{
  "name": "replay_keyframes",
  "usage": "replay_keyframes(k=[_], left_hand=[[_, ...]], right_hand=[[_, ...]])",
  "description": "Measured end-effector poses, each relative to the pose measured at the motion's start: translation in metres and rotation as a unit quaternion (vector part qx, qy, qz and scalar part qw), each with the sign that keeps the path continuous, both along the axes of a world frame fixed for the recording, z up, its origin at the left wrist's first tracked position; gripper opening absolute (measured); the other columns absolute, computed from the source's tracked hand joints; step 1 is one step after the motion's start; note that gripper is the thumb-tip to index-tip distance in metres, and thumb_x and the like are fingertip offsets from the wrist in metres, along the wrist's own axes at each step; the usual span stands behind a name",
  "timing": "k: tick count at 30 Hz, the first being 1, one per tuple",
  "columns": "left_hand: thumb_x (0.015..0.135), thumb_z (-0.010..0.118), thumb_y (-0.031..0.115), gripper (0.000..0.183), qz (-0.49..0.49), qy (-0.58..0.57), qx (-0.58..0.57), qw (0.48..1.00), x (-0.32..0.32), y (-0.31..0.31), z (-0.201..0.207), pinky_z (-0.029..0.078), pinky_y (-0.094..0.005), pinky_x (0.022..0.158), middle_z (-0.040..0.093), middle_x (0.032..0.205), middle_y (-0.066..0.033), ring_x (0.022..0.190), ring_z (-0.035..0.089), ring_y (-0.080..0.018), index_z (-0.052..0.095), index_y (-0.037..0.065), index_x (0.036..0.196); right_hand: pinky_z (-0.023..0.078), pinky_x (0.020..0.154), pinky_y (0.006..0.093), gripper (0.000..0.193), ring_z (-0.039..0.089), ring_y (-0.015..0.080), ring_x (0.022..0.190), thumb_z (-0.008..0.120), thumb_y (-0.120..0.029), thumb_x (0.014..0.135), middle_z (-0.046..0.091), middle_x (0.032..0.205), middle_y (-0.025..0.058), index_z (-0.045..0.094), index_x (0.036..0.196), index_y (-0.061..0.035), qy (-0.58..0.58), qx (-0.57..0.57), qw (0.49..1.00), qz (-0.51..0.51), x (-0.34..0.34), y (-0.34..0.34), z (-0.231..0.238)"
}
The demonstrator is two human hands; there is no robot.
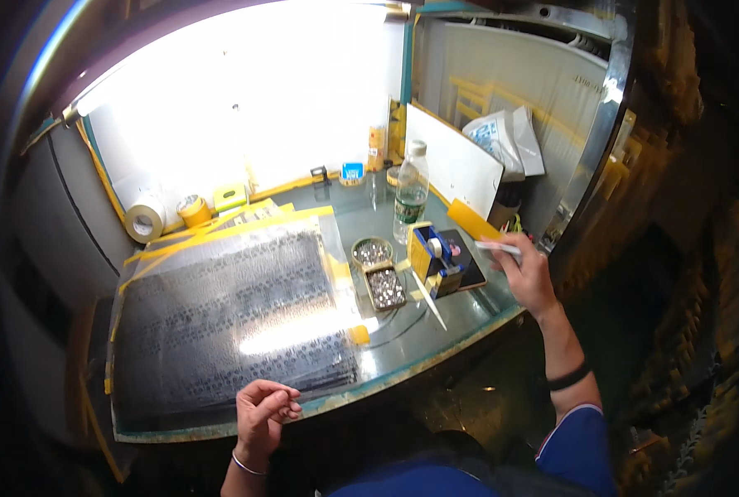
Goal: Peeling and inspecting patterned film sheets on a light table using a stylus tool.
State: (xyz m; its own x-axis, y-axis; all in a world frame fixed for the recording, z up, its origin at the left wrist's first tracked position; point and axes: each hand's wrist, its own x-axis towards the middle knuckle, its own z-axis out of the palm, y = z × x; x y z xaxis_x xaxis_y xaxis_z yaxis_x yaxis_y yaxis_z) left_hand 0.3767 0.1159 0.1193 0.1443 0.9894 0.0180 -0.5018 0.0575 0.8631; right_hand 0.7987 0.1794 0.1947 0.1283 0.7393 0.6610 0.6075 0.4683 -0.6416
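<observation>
My right hand is raised over the right edge of the table, its fingers closed on a slim white object whose kind I cannot make out. Just beyond that object is a flat yellow strip; whether my hand touches it is unclear. My left hand hovers at the table's front edge with thumb and fingers pinched together; anything between them is too small to see. Near it lies a large dark sheet with rows of small printed marks, glossy on top and edged with yellow tape.
A round dish and a rectangular tin hold small metal pieces. Right of them stand a clear bottle, a blue tape dispenser and a thin white stick. Tape rolls line the back left, below a bright panel.
</observation>
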Motion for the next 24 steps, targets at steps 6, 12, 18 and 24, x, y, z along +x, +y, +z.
replay_keyframes(k=[6, 12, 18, 24], left_hand=[[0.079, 0.064, -0.003, 0.007, 0.019, -0.020, 0.018, 0.999, 0.003, -0.002, -0.008, 0.055, -0.0270, 0.056, 0.066, 0.079, -0.0170, 0.064, 0.064, -0.0191, 0.061, -0.004, 0.086], [0.078, 0.064, -0.004, 0.009, 0.041, 0.010, 0.009, 0.999, -0.019, -0.009, -0.013, 0.054, -0.0268, 0.061, 0.067, 0.081, -0.0149, 0.066, 0.064, -0.0177, 0.064, -0.005, 0.087], [0.084, 0.061, -0.002, 0.009, 0.054, 0.020, -0.018, 0.998, -0.020, -0.014, -0.015, 0.052, -0.0234, 0.062, 0.065, 0.082, -0.0138, 0.068, 0.063, -0.0167, 0.062, -0.007, 0.092], [0.088, 0.061, 0.006, 0.012, 0.051, -0.017, -0.040, 0.998, -0.017, -0.016, -0.021, 0.049, -0.0238, 0.061, 0.063, 0.084, -0.0124, 0.067, 0.059, -0.0151, 0.060, -0.005, 0.092]], right_hand=[[0.051, 0.067, 0.0274, 0.022, 0.066, 0.0165, 0.072, 0.063, -0.008, 0.087, 0.067, 0.099, 0.0175, 0.066, 0.108, -0.0044, -0.137, 0.199, 0.970, -0.012, -0.011, 0.134, 0.062], [0.051, 0.072, 0.0334, 0.024, 0.065, 0.0305, 0.084, 0.062, -0.012, 0.086, 0.065, 0.098, 0.0186, 0.066, 0.109, -0.0082, -0.179, 0.147, 0.970, -0.078, -0.023, 0.178, 0.069], [0.052, 0.074, 0.0389, 0.027, 0.065, 0.0338, 0.086, 0.062, -0.018, 0.086, 0.066, 0.097, 0.0179, 0.065, 0.112, -0.0111, -0.221, 0.060, 0.968, -0.105, -0.033, 0.182, 0.066], [0.052, 0.072, 0.0367, 0.039, 0.066, 0.0320, 0.081, 0.074, -0.028, 0.075, 0.068, 0.086, 0.0177, 0.066, 0.108, -0.0075, -0.198, 0.118, 0.970, -0.079, -0.030, 0.188, 0.057]])
